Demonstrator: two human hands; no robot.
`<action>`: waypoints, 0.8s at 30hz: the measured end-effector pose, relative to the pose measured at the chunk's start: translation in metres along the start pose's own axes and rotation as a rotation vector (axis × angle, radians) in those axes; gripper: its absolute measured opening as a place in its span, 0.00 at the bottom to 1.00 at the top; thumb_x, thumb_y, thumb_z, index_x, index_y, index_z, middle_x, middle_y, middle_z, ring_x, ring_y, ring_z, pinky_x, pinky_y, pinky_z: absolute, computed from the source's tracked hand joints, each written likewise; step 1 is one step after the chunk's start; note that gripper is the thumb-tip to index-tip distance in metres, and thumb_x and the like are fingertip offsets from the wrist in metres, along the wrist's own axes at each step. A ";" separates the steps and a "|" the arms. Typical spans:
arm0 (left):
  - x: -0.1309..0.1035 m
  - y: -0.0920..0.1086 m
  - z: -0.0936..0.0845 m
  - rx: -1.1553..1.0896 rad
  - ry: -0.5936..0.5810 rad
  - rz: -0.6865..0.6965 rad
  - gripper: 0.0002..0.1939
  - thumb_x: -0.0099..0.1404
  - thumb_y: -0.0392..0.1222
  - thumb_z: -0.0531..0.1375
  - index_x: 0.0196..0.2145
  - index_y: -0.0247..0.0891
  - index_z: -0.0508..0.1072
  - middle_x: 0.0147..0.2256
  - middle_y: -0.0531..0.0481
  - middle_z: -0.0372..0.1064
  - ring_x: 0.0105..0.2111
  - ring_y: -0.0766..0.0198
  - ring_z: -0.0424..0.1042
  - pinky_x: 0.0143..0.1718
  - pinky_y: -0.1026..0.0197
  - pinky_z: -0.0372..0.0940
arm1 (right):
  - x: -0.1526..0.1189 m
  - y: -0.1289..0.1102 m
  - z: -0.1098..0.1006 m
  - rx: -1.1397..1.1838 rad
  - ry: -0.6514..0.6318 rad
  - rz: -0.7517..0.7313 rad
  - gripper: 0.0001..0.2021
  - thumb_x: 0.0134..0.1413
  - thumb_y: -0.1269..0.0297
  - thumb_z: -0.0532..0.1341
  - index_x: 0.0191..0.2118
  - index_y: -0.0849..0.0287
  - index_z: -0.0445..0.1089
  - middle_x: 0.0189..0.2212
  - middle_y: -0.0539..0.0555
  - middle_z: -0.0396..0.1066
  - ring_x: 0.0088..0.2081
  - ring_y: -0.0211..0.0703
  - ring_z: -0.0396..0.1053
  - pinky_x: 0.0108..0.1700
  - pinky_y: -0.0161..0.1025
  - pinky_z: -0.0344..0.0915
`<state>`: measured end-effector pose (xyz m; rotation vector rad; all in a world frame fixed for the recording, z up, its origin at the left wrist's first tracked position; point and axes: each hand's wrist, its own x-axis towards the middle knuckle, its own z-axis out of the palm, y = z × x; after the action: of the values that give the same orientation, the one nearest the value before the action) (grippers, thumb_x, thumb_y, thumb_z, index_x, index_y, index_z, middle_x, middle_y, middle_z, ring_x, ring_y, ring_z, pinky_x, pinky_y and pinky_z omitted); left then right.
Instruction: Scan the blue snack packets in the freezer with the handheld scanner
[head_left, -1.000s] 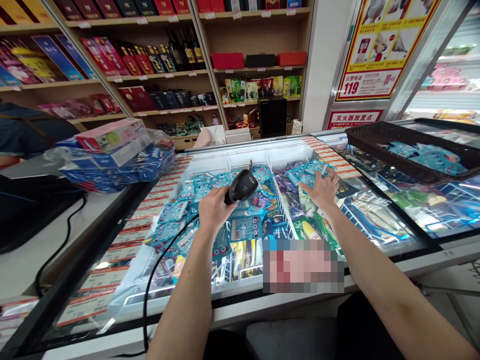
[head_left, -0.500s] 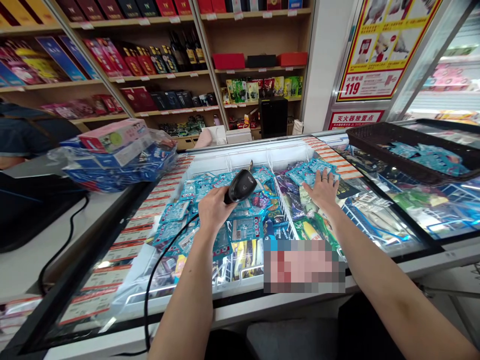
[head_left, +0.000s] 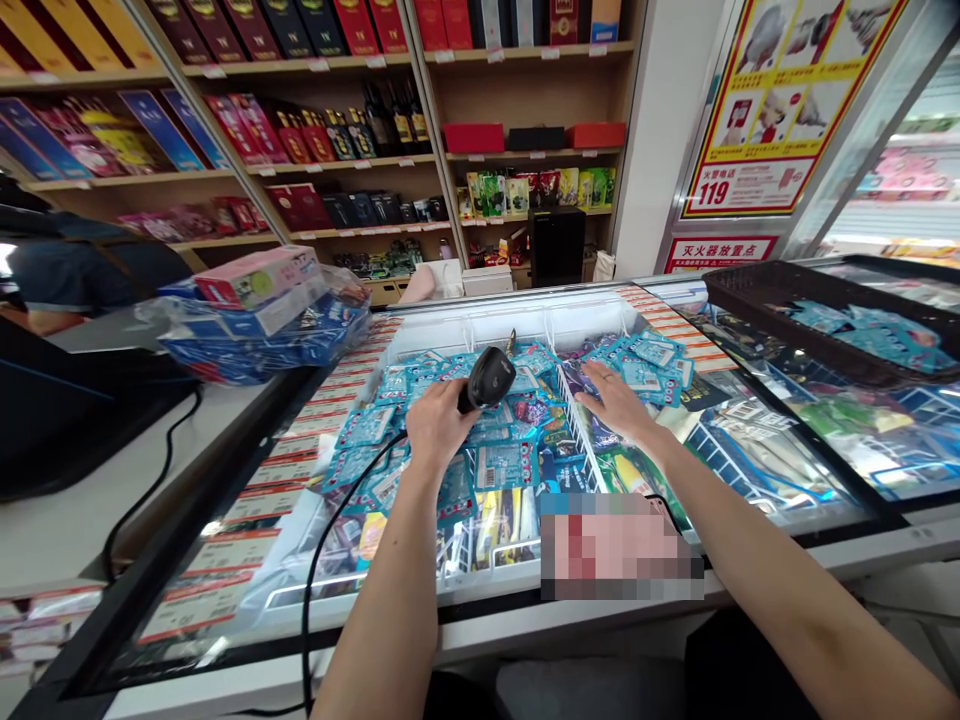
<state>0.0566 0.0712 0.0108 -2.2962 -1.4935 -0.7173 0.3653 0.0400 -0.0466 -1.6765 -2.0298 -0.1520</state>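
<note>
Scanner (head_left: pixel 491 377) in the left hand (head_left: pixel 436 425), right hand (head_left: pixel 619 408) open by the packets (head_left: pixel 508 465).

The left hand gripped the black scanner by its handle above the blue packets, which were spread across the freezer (head_left: pixel 517 632), with the cable (head_left: pixel 309 575) trailing down beside the forearm. The right hand was empty, palm down, fingers extended, just beside a smaller group of packets; whether it touched anything could not be told. More packets lay in the brown basket (head_left: pixel 784 325) on the right.
</note>
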 end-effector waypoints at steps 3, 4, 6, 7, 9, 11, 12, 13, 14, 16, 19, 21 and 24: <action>0.000 -0.002 0.001 -0.016 0.006 0.016 0.17 0.56 0.47 0.59 0.43 0.42 0.69 0.37 0.48 0.72 0.42 0.54 0.68 0.33 0.59 0.59 | 0.012 -0.006 0.006 0.038 -0.075 -0.115 0.31 0.61 0.48 0.42 0.64 0.63 0.48 0.64 0.58 0.47 0.63 0.46 0.45 0.62 0.45 0.48; 0.000 -0.002 0.001 -0.020 0.009 0.019 0.16 0.56 0.46 0.59 0.43 0.42 0.69 0.36 0.48 0.72 0.42 0.54 0.68 0.33 0.59 0.59 | 0.017 -0.007 0.007 0.031 -0.088 -0.134 0.31 0.61 0.49 0.41 0.64 0.62 0.47 0.64 0.57 0.46 0.64 0.46 0.45 0.62 0.45 0.48; 0.000 -0.003 0.000 -0.025 0.011 0.014 0.16 0.56 0.46 0.59 0.43 0.42 0.69 0.36 0.48 0.72 0.41 0.54 0.68 0.33 0.59 0.59 | 0.029 -0.008 0.011 0.008 -0.116 -0.163 0.30 0.62 0.50 0.41 0.65 0.61 0.46 0.64 0.56 0.45 0.64 0.46 0.44 0.62 0.46 0.47; 0.000 -0.003 0.000 -0.027 0.010 0.008 0.16 0.56 0.46 0.59 0.42 0.42 0.69 0.36 0.48 0.72 0.41 0.54 0.68 0.33 0.59 0.59 | 0.035 -0.009 0.012 -0.001 -0.134 -0.182 0.30 0.62 0.50 0.40 0.65 0.61 0.45 0.64 0.56 0.44 0.64 0.46 0.43 0.62 0.46 0.47; -0.001 -0.003 -0.001 -0.033 0.006 -0.002 0.16 0.56 0.46 0.59 0.43 0.42 0.69 0.36 0.47 0.72 0.41 0.54 0.68 0.33 0.59 0.59 | 0.045 -0.010 0.014 -0.018 -0.181 -0.207 0.29 0.62 0.51 0.39 0.65 0.60 0.44 0.64 0.55 0.44 0.64 0.47 0.43 0.61 0.47 0.47; -0.001 -0.003 -0.003 -0.041 0.003 -0.003 0.16 0.57 0.46 0.59 0.43 0.42 0.69 0.37 0.47 0.72 0.42 0.54 0.68 0.33 0.59 0.59 | 0.052 -0.013 0.014 -0.040 -0.219 -0.208 0.28 0.63 0.52 0.39 0.64 0.59 0.47 0.63 0.55 0.48 0.63 0.48 0.46 0.60 0.48 0.50; -0.001 -0.002 -0.003 -0.045 0.002 -0.001 0.16 0.57 0.46 0.59 0.43 0.42 0.69 0.37 0.47 0.72 0.42 0.55 0.68 0.33 0.59 0.59 | 0.053 -0.015 0.013 -0.051 -0.223 -0.206 0.28 0.63 0.52 0.40 0.63 0.59 0.50 0.62 0.55 0.52 0.62 0.48 0.49 0.59 0.48 0.51; -0.001 -0.002 -0.004 -0.046 0.000 0.000 0.16 0.57 0.46 0.58 0.43 0.42 0.69 0.37 0.47 0.72 0.42 0.55 0.68 0.34 0.59 0.59 | 0.053 -0.017 0.012 -0.063 -0.213 -0.207 0.27 0.63 0.52 0.40 0.62 0.59 0.53 0.60 0.56 0.56 0.60 0.48 0.52 0.58 0.47 0.52; -0.001 -0.001 -0.004 -0.047 -0.002 0.000 0.16 0.57 0.46 0.58 0.44 0.42 0.69 0.37 0.48 0.72 0.42 0.55 0.68 0.34 0.59 0.59 | 0.051 -0.019 0.011 -0.076 -0.191 -0.209 0.26 0.63 0.53 0.41 0.60 0.60 0.56 0.57 0.57 0.60 0.58 0.48 0.55 0.57 0.47 0.53; -0.001 0.000 -0.005 -0.047 -0.007 -0.001 0.16 0.57 0.46 0.58 0.44 0.42 0.69 0.37 0.48 0.72 0.43 0.54 0.68 0.35 0.59 0.60 | 0.044 -0.022 0.007 -0.114 -0.133 -0.204 0.24 0.63 0.55 0.44 0.57 0.61 0.60 0.51 0.59 0.66 0.53 0.49 0.60 0.54 0.46 0.55; 0.000 0.003 -0.006 -0.048 -0.006 0.007 0.15 0.56 0.45 0.59 0.42 0.42 0.69 0.36 0.48 0.72 0.42 0.54 0.68 0.35 0.59 0.60 | 0.029 -0.024 0.000 -0.161 -0.078 -0.169 0.20 0.62 0.58 0.46 0.53 0.59 0.66 0.44 0.59 0.68 0.48 0.49 0.62 0.50 0.45 0.57; 0.000 0.004 -0.007 -0.058 0.002 0.026 0.14 0.56 0.44 0.59 0.42 0.42 0.70 0.36 0.48 0.72 0.41 0.55 0.69 0.36 0.58 0.60 | 0.019 -0.024 -0.005 -0.148 -0.061 -0.145 0.18 0.62 0.59 0.47 0.48 0.57 0.70 0.42 0.58 0.69 0.45 0.48 0.63 0.49 0.44 0.58; 0.000 0.007 -0.007 -0.082 0.007 0.050 0.15 0.57 0.44 0.59 0.43 0.41 0.70 0.37 0.48 0.73 0.42 0.54 0.68 0.36 0.58 0.60 | 0.007 -0.025 -0.011 -0.103 -0.032 -0.097 0.17 0.61 0.58 0.47 0.40 0.56 0.73 0.40 0.56 0.69 0.45 0.46 0.63 0.49 0.42 0.59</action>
<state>0.0611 0.0646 0.0166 -2.3794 -1.4229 -0.7852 0.3442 0.0364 -0.0283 -1.6510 -2.1618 -0.2686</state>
